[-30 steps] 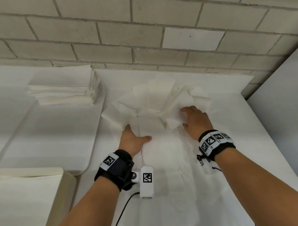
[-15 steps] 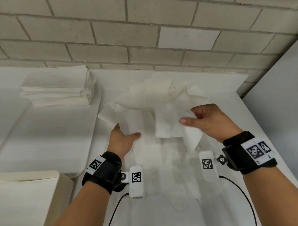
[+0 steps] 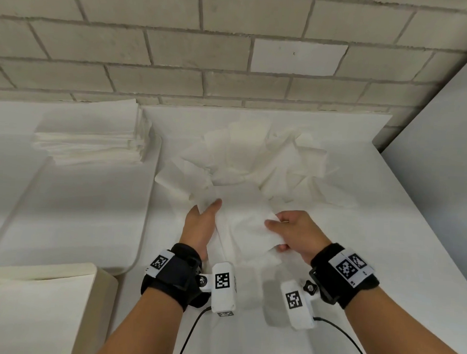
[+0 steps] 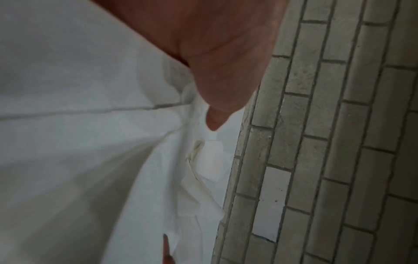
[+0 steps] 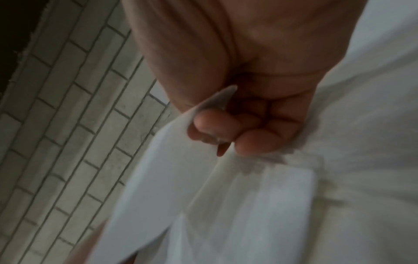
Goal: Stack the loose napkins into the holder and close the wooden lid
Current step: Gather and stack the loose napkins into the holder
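A folded white napkin [image 3: 242, 220] is held just above the table between both hands. My left hand [image 3: 212, 212] grips its left edge, thumb on top and fingers hidden beneath. My right hand [image 3: 275, 228] pinches its right edge with curled fingers [image 5: 214, 128]; the sheet [image 5: 226, 205] hangs below them. Behind lies a loose heap of napkins [image 3: 254, 161]. In the left wrist view my thumb [image 4: 221, 89] points at crumpled napkins [image 4: 203, 160]. A pale wooden box [image 3: 34, 307] stands at the lower left.
A neat stack of napkins [image 3: 92, 136] sits at the far end of a white tray [image 3: 78, 218] on the left. A brick wall [image 3: 232, 56] runs along the back, and a grey panel [image 3: 441, 172] bounds the table on the right.
My right hand lifted a napkin off the heap and drew it toward me. My left hand turned up from lying flat and took the napkin's left edge.
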Tool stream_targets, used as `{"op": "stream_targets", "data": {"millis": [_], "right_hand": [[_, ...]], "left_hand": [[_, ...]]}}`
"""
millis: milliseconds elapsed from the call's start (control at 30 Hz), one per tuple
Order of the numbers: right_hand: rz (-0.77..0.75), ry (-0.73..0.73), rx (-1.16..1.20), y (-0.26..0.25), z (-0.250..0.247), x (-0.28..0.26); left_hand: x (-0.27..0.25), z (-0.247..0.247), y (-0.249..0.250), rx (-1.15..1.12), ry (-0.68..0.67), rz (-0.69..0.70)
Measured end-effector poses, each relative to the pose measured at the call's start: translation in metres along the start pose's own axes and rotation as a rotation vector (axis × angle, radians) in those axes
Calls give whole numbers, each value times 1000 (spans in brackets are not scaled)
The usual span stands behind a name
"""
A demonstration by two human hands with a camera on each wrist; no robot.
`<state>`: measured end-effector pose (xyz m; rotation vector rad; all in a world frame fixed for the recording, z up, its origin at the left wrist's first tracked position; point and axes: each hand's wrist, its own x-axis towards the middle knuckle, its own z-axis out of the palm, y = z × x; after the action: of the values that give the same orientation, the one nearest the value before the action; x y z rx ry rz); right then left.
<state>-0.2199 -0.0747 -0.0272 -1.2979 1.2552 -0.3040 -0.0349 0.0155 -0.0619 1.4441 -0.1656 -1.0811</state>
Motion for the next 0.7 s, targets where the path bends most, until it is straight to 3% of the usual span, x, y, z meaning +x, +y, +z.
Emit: {"op": "stream_targets", "data": {"millis": [133,233,333,400,500,700], "right_hand": [[-51,-83,-198,-1,10,-11],[-137,-3,-348,-4,10,-12],[-171,118,-139,-13,3,-12],[-175,7,28,-17,6,-16],[-236,-163,67,-16,16,-20],[-257,-130,89,-13,32,-24]], "left_hand": [[-6,8,5,105,-89,54],[-12,9,7,181,-135,107],[-24,6,18,171,-241,186],[-34,5,26,180,-312,225],[-42,4,31,196,-348,263],[-42,3,26,174,-311,273]]}}
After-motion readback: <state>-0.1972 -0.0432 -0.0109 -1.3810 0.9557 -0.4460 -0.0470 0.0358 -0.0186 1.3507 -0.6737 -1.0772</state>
